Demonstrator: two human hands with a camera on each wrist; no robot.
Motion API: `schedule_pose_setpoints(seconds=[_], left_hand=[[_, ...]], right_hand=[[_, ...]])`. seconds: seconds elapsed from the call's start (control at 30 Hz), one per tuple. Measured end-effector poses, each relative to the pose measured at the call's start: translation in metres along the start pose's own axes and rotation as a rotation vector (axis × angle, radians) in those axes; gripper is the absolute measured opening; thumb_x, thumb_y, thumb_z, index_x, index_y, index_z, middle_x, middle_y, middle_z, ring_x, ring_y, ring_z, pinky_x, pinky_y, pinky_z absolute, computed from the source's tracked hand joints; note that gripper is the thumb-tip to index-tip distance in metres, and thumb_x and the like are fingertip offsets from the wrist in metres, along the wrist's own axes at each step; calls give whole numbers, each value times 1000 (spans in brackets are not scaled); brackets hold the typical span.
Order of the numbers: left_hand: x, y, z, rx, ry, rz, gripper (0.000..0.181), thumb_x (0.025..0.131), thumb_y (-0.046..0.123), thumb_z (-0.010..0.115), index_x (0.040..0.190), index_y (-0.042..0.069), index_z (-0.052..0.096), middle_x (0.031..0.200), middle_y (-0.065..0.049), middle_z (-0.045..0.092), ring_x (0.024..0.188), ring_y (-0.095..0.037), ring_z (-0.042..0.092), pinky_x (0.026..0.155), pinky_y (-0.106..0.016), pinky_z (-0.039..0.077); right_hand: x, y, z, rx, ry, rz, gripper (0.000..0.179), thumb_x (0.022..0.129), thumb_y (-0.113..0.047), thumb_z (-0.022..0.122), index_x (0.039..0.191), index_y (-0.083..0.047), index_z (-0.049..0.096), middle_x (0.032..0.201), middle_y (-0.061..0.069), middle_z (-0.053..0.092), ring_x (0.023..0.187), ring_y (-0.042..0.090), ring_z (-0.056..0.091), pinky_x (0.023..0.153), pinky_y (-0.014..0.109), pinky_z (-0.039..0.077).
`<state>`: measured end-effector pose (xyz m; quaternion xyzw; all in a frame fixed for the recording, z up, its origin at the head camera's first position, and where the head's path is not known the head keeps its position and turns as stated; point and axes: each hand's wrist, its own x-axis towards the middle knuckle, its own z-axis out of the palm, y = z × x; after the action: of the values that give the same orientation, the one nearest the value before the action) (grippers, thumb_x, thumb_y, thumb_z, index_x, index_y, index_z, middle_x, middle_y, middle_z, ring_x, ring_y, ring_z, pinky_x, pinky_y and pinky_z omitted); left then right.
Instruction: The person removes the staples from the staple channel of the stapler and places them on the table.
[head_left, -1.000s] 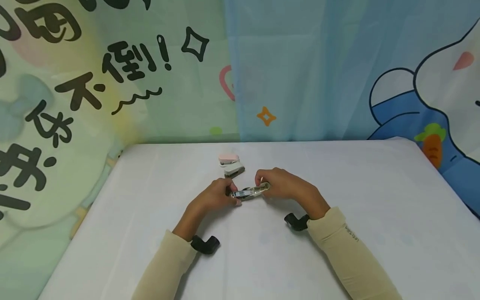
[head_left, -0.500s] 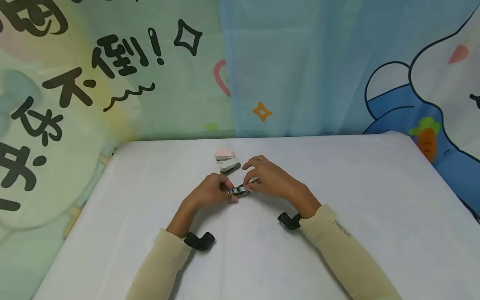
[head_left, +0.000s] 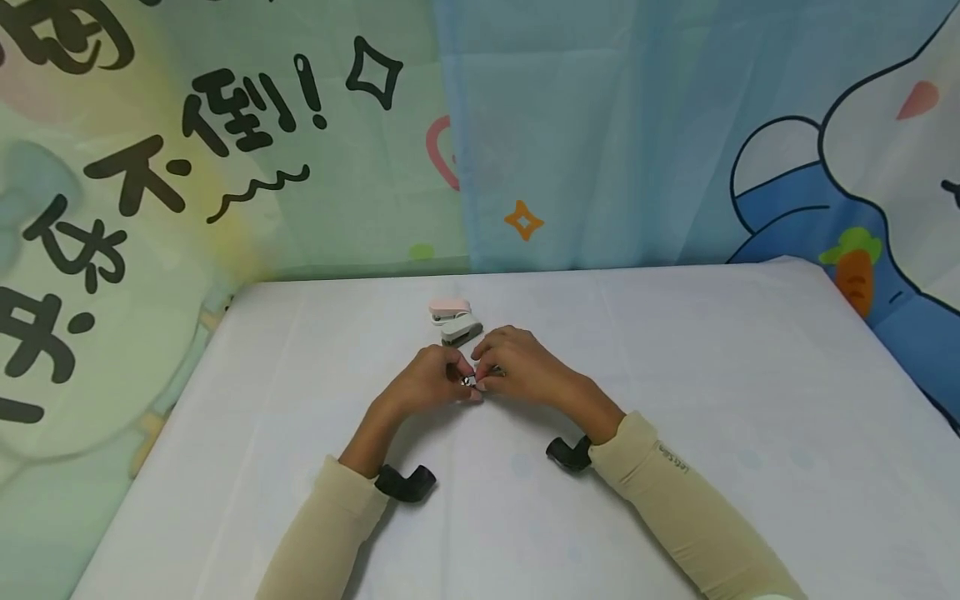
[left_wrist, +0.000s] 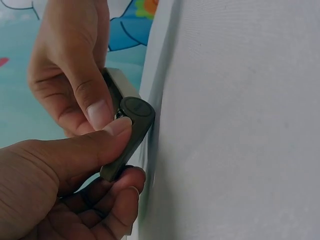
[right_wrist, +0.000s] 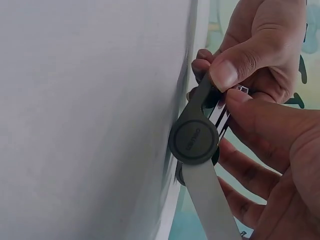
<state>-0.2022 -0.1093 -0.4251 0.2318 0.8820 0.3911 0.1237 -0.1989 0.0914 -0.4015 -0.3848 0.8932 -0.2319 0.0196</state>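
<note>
An opened-out stapler (right_wrist: 194, 142) is held between both hands, with a round dark grey hinge, a dark arm and a light grey arm. In the head view it is mostly hidden by fingers. My left hand (head_left: 431, 379) grips the dark arm between thumb and fingers. From the other side, my right hand (head_left: 521, 362) reaches in, its thumb and fingers pinching at the metal staple rail (right_wrist: 218, 115) near the left fingertips. In the left wrist view, the right thumb (left_wrist: 100, 114) lies close beside the left thumb (left_wrist: 119, 127).
Behind the hands, a pink stapler (head_left: 448, 307) and a white-and-grey stapler (head_left: 460, 330) lie together on the white-covered table (head_left: 480, 517). A printed cloth backdrop (head_left: 585, 133) hangs behind the table's far edge.
My right hand has let go of the stapler's right end and moved left to its middle, by the left fingertips. My left hand keeps its grip. The head view has shifted slightly.
</note>
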Motion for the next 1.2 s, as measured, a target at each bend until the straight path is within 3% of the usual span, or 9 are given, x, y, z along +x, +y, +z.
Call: schedule_pose_setpoints(seconds=[0.23,0.4,0.57,0.8,1.07,1.2], left_hand=[[-2,6,-1,2,4,-13,20,75,11,85,85,4,69,73,1,61,67,-11,53,59,-25,44],[-2,6,-1,1,3,-14,19,75,10,85,85,4,69,73,1,62,67,-11,53,59,-25,44],[-2,4,-1,-6,-4,-13,19,75,10,84,85,4,69,72,1,62,66,-10,53,58,-25,44],[-3,3,-3,-31,-13,-32,19,77,15,85,85,5,70,73,2,64,65,-11,55,58,-26,44],[-2,-1,-3,-49,-13,-15,19,77,12,84,88,4,70,77,1,66,68,-11,58,62,-27,47],[-1,-3,-3,-45,-14,-22,20,77,13,84,89,4,71,78,1,66,70,-12,59,64,-27,48]], right_hand=[[2,-3,2,-7,-15,79,8,84,-20,78,77,-21,74,111,-2,65,117,25,49,106,65,11],[3,-4,2,10,5,74,10,84,-19,78,76,-21,73,106,-5,66,111,23,51,106,66,9],[2,-3,4,3,41,-15,7,83,-19,78,78,-18,74,100,-5,63,104,21,53,105,63,14],[3,1,3,-70,55,-158,4,87,-14,74,84,-12,75,101,-2,64,99,19,56,96,46,36],[3,7,-4,49,55,-177,6,88,-3,70,86,-5,74,98,1,68,95,18,60,88,40,44],[2,15,-8,126,110,-155,6,89,-3,69,89,-2,75,99,2,69,96,20,60,86,39,45]])
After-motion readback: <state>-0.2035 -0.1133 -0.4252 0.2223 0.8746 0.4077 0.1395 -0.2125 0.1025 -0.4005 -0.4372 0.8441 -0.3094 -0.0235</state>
